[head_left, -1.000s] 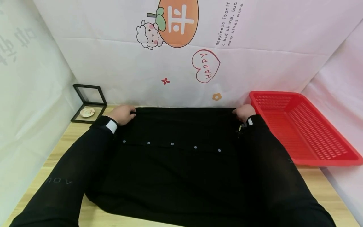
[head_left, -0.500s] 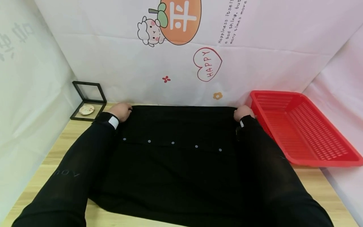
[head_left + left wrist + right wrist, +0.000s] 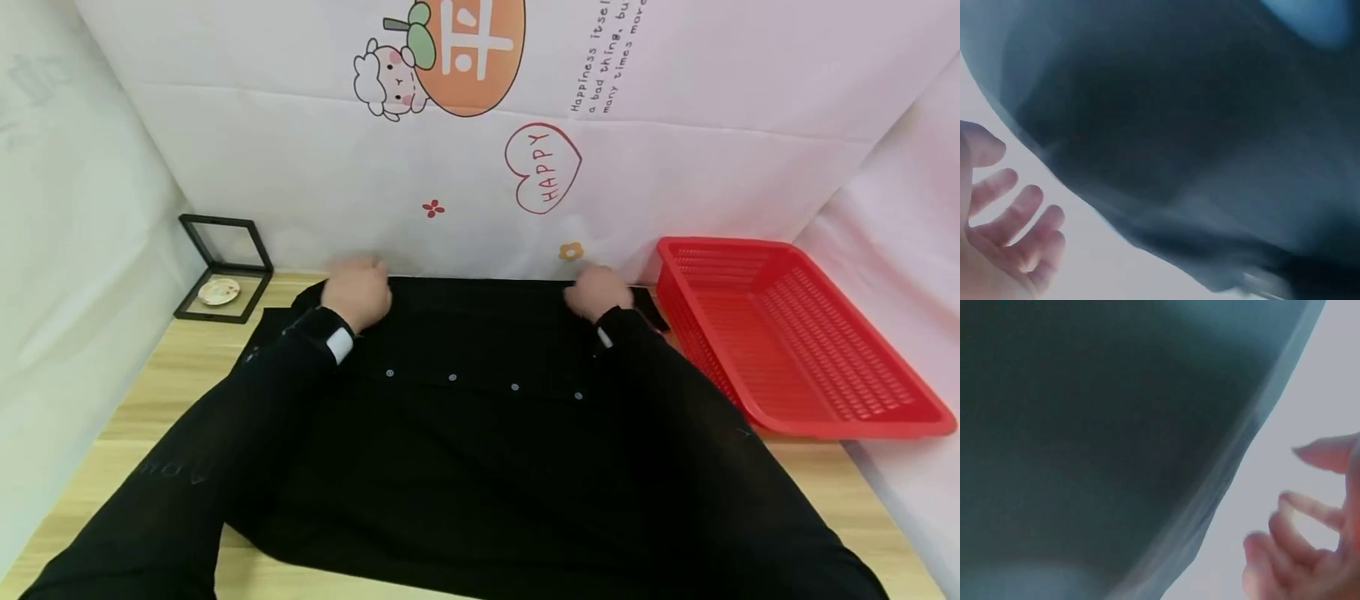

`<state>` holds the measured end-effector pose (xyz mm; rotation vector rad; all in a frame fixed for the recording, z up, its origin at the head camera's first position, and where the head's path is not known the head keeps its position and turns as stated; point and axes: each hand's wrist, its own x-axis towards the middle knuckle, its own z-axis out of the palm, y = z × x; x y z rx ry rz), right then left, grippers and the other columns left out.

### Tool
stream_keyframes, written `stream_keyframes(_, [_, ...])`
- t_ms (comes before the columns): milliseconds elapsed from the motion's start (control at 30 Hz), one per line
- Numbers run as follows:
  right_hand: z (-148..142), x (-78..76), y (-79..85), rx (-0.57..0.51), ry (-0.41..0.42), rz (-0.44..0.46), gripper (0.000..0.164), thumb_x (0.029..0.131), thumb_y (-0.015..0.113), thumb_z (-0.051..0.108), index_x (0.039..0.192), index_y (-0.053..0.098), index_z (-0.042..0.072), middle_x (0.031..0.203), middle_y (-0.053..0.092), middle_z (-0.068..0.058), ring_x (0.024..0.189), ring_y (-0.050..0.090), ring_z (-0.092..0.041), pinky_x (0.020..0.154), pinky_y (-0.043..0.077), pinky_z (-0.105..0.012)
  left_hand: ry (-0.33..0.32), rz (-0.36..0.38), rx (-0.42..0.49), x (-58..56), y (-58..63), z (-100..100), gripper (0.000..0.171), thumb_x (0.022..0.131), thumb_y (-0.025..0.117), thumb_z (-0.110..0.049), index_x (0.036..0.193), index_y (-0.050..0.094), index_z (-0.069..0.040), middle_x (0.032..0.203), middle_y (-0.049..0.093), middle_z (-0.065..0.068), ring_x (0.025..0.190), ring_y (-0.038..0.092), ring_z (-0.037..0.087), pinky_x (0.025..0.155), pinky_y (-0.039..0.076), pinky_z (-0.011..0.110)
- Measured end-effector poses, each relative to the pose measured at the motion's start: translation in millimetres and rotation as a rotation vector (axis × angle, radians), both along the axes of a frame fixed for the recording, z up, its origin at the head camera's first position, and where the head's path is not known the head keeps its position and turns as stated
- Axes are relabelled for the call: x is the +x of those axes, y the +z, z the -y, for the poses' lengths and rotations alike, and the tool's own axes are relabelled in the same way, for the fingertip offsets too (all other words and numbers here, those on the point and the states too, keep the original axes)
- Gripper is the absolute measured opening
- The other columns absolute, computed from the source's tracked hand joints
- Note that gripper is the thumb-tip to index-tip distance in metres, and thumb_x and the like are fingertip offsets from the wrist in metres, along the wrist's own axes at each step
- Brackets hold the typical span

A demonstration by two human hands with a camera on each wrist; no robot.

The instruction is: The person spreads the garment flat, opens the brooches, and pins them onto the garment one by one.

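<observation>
A black button-up shirt (image 3: 465,467) lies spread on the wooden table, with a row of small pale buttons across it. My left hand (image 3: 357,293) is over the shirt's far edge on the left, slightly blurred. Toward the right of that edge is my right hand (image 3: 598,292). Loosely bent fingers of the left hand (image 3: 1013,225) hold nothing in the left wrist view, apart from the dark cloth (image 3: 1147,125). In the right wrist view the right hand (image 3: 1310,550) also holds nothing, its fingers bent and beside the cloth (image 3: 1097,444).
A red plastic basket (image 3: 795,421) stands at the right, close to the right forearm. In the far left corner a black-framed display case (image 3: 217,268) contains a small round pale object (image 3: 219,291). A printed white cloth (image 3: 300,175) rises behind the table (image 3: 150,392).
Both hands have left the shirt's far corners and moved inward, toward each other. Parts of the shirt at the far left and far right, covered before, now show beside the wrists.
</observation>
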<state>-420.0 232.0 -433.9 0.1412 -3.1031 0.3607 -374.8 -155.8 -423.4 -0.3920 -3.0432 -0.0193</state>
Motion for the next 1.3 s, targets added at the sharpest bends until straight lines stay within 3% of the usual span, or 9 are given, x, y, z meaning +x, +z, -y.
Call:
stream_keyframes(100, [43.6,8.9,-5.1,0.002,0.221,0.1,0.054,0.099,0.058,0.044,0.14,0.055,0.009,0.138,0.053,-0.018,0.122,0.051,-0.038,0.097,0.04,-0.058,-0.058,0.132,-0.041,11.2,-4.0,-33.9,0.047,0.103,0.05,-0.035,0.14,0.055,-0.006,0.138,0.049,0.024,0.124,0.042,0.049,0.1,0.033,0.064])
stream_keyframes(167, [68.9,17.5,-9.4,0.048,0.324,0.202,0.071,0.099,0.05,0.058,0.156,0.037,0.019,0.157,0.032,-0.015,0.14,0.032,-0.039,0.106,0.028,-0.064,-0.046,0.276,-0.059,16.2,-6.5,-52.3,0.062,0.103,0.045,-0.051,0.153,0.042,-0.015,0.151,0.036,0.024,0.134,0.029,0.055,0.103,0.025,0.069])
stream_keyframes(267, [93.2,31.3,-15.7,0.121,0.357,0.348,0.08,0.096,0.038,0.071,0.161,0.017,0.031,0.166,0.006,-0.011,0.147,0.007,-0.044,0.105,0.015,-0.074,0.025,0.438,-0.08,19.2,-11.2,-63.1,0.073,0.1,0.038,-0.064,0.161,0.022,-0.027,0.162,0.014,0.021,0.139,0.008,0.062,0.105,0.015,0.075])
stream_keyframes(367, [96.5,39.9,-20.3,0.134,0.294,0.436,0.079,0.096,0.031,0.073,0.161,0.006,0.035,0.166,-0.008,-0.007,0.147,-0.007,-0.045,0.104,0.009,-0.077,0.07,0.512,-0.051,21.6,-12.1,-56.8,0.075,0.099,0.037,-0.066,0.161,0.01,-0.033,0.165,0.003,0.016,0.139,0.0,0.063,0.102,0.012,0.078])
stream_keyframes(567, [54.3,41.2,-15.8,0.021,0.149,0.526,0.079,0.099,0.028,0.07,0.161,-0.001,0.031,0.163,-0.018,-0.013,0.144,-0.016,-0.048,0.108,0.002,-0.072,0.119,0.547,0.058,25.5,-10.3,-19.5,0.083,0.096,0.039,-0.071,0.162,0.008,-0.031,0.166,-0.003,0.011,0.138,-0.011,0.061,0.098,-0.001,0.082])
stream_keyframes(733, [9.2,42.7,-12.0,-0.046,0.036,0.572,0.082,0.1,0.03,0.068,0.161,-0.003,0.025,0.159,-0.022,-0.024,0.14,-0.019,-0.054,0.108,-0.002,-0.071,0.155,0.564,0.141,18.3,-16.7,23.0,0.087,0.095,0.039,-0.073,0.162,0.005,-0.03,0.165,-0.011,0.01,0.137,-0.019,0.061,0.096,-0.003,0.083])
stream_keyframes(933, [-22.8,39.0,-13.3,-0.11,-0.083,0.581,0.093,0.096,0.039,0.07,0.161,-0.004,0.018,0.155,-0.026,-0.031,0.134,-0.026,-0.058,0.107,-0.011,-0.069,0.19,0.558,0.154,18.6,-11.4,39.1,0.092,0.093,0.046,-0.072,0.162,0.004,-0.028,0.165,-0.013,0.011,0.136,-0.02,0.061,0.097,-0.006,0.082])
stream_keyframes(1167, [-32.1,43.8,-8.6,-0.072,-0.049,0.525,0.096,0.093,0.037,0.076,0.161,0.0,0.019,0.157,-0.023,-0.028,0.133,-0.024,-0.061,0.101,-0.011,-0.077,0.107,0.561,0.18,12.5,-15.3,49.6,0.094,0.093,0.04,-0.075,0.161,-0.001,-0.026,0.164,-0.015,0.015,0.137,-0.021,0.059,0.098,-0.006,0.081])
stream_keyframes(1300, [-21.9,63.8,2.6,0.05,0.063,0.406,0.094,0.092,0.034,0.078,0.162,0.002,0.023,0.16,-0.019,-0.024,0.138,-0.019,-0.058,0.096,-0.008,-0.082,0.028,0.462,0.084,38.2,-1.8,43.2,0.088,0.097,0.038,-0.069,0.162,0.003,-0.021,0.164,-0.007,0.02,0.141,-0.01,0.057,0.102,-0.005,0.077])
